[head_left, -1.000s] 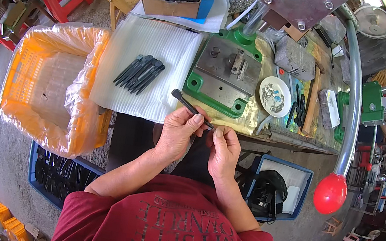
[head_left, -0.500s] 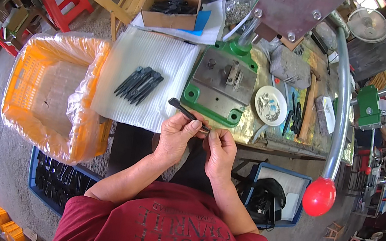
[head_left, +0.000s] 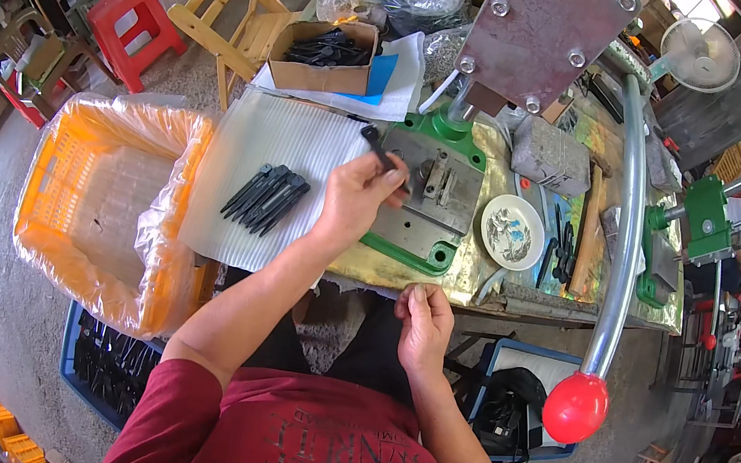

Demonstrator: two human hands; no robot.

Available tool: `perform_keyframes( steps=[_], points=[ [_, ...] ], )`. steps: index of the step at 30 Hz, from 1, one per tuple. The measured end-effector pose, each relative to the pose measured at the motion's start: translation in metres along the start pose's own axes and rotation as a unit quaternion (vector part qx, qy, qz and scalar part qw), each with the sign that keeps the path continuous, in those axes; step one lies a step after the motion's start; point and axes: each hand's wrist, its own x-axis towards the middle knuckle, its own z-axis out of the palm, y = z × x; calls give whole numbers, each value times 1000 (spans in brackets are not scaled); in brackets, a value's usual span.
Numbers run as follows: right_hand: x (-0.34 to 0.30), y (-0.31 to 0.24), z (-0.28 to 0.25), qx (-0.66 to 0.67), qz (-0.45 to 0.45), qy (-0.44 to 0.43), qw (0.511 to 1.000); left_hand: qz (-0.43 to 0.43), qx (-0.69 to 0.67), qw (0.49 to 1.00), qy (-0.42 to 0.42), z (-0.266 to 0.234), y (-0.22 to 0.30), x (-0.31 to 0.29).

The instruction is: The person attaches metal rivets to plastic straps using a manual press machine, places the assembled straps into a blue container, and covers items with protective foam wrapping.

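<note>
"Slim black stick with a wide, flat head (head_left: 377, 146): where do we see it?"

"We see it in our left hand (head_left: 357, 195). Our thumb and fingers are closed around it, and its wide end pokes out up and to the left."

"What is it near?"

"It is at the left side of a flat grey steel plate (head_left: 405, 229) on a green metal press (head_left: 440, 256). We can't tell if they touch."

"And our right hand (head_left: 424, 325)?"

"It is low, near the front edge of the shiny yellow table top (head_left: 379, 270). Its fingers are curled in, with the thumb against them. We can't tell if anything small is hidden inside."

"What else do we see?"

"On our left, more black sticks (head_left: 266, 199) lie side by side on a white ribbed foam sheet (head_left: 233, 134). Right of the press, we see a round white dish (head_left: 492, 214) with small silvery bits (head_left: 508, 234) in it."
</note>
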Motion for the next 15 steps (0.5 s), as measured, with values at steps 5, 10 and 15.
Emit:
perform_keyframes(
  steps=[5,10,15],
  points=[
    [-6,0,-15,-15,-13,-2,1000,38,57,998,-6,6,-10,35],
    [-8,0,-26,-18,-8,18,1000,41,116,992,-7,16,-8,42],
    [-10,2,-29,-1,9,37,999,46,170,984,-1,17,-8,42]
  ],
)
